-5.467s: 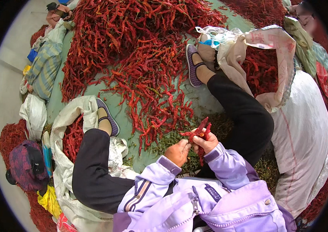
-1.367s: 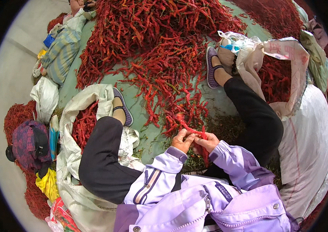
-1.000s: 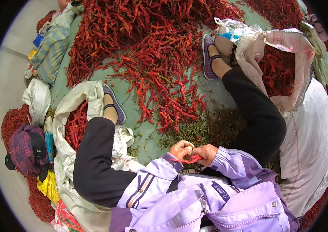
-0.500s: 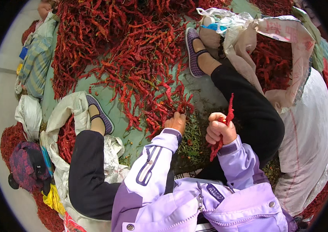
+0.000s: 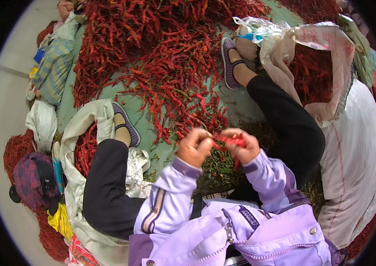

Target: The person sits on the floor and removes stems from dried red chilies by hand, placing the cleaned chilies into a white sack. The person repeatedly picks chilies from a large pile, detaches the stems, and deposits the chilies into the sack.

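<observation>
My right hand [image 5: 246, 148] is closed around several dried red chili peppers [image 5: 232, 141], one end poking out below the fingers. Close beside it, my left hand [image 5: 194, 147] pinches with thumb and fingers at the tip of a chili between the two hands; motion blurs the fingertips. Both hands are held up over a heap of green stems and scraps [image 5: 219, 166] between my legs. Just beyond them spreads a large pile of dried red chilies [image 5: 174, 57] on a green ground sheet [image 5: 148, 155].
An open white sack [image 5: 343, 88] of chilies stands by my right leg, a full white sack [image 5: 352, 168] nearer me. Left of my left leg is another open sack [image 5: 70, 150] with chilies. A dark plaid bundle [image 5: 31, 181] and a yellow bag [image 5: 59, 221] lie further left.
My left hand has come up from the chili pile and back to meet my right hand. The chili that stood upright in my right hand now lies across, between both hands.
</observation>
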Motion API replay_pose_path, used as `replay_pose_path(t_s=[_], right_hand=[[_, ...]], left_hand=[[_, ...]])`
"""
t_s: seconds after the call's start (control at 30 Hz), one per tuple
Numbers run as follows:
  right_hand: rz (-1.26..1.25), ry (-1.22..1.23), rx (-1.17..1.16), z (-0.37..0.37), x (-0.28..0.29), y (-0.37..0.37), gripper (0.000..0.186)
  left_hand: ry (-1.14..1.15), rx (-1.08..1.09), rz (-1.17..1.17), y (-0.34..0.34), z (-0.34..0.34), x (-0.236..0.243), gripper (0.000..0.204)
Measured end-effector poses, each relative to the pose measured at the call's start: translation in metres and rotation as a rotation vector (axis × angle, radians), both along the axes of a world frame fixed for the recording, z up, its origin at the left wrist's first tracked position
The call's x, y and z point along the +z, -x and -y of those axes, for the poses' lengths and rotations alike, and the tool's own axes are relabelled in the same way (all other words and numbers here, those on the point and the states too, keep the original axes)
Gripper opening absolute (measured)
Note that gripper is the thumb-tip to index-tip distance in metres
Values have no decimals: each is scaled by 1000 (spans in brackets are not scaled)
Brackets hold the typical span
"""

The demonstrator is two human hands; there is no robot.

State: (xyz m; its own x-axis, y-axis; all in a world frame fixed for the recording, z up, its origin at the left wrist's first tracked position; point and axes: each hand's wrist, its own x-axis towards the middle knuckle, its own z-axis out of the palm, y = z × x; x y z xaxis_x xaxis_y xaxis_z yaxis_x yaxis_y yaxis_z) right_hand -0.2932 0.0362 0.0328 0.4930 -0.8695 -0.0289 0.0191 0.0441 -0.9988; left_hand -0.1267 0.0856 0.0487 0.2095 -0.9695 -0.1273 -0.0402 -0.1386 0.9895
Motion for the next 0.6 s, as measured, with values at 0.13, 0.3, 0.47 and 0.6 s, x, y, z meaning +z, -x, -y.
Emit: replay_pose_path(t_s=[0.13,0.3,0.47,0.6], right_hand=[[-181,164,320,-33,-1,1,19],[56,-349,483,-74,0,1,8],[197,-738,475,-78,16,0,9],[100,-266,548,-80,5,0,12]], left_hand=[[-45,-41,-30,17,-54,-7,11],[168,-175,229,12,-89,5,11],[243,-136,437,17,-96,24,13],[49,-100,21,17,-102,25,14]])
